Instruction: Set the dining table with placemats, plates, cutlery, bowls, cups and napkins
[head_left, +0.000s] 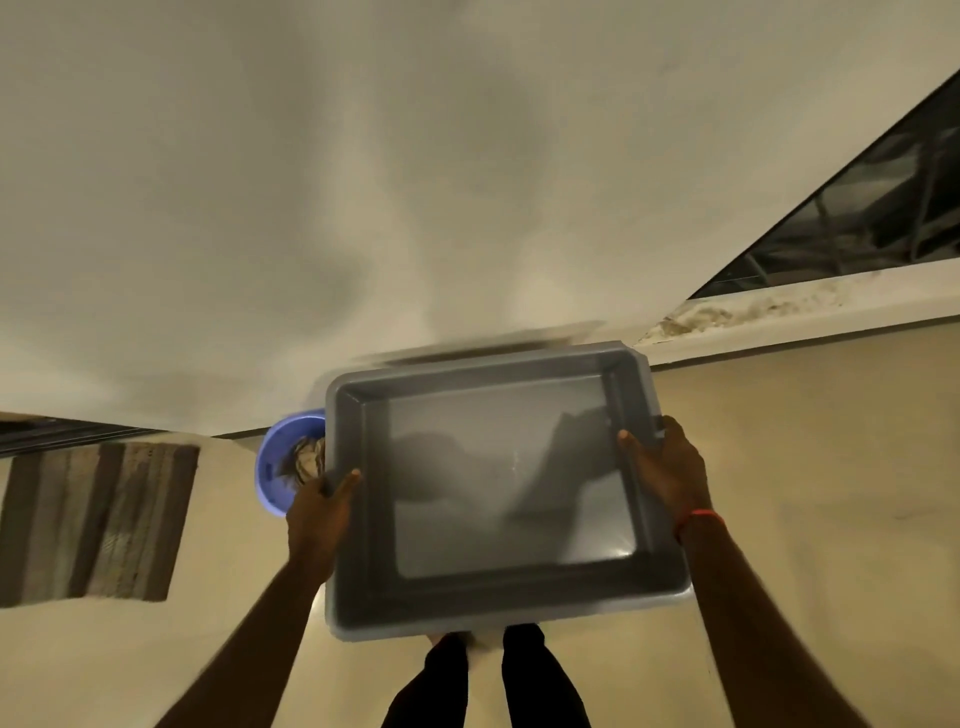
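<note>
A grey tub (509, 519), nothing in it, hangs level over the floor (805, 467) ahead of the person's legs. The left hand (317, 514) and right hand (667, 475) grip its side rims, thumbs hooked inside and the other fingers (660, 423) wrapped outside, mostly hidden. Behind its left edge a blue bucket (280, 467) holds something dark and blurred. A pale wall (415, 182) fills the background, with a window (872, 208) at the right. One striped mat (98, 519) lies on the left. Two containers, one mat.

both arms reach forward, spread apart. the left hand (318, 512) grips the left rim of a grey tub (467, 613), thumb hooked over the edge; the right hand (670, 475) grips the right rim likewise, a red band (698, 517) round its wrist.
</note>
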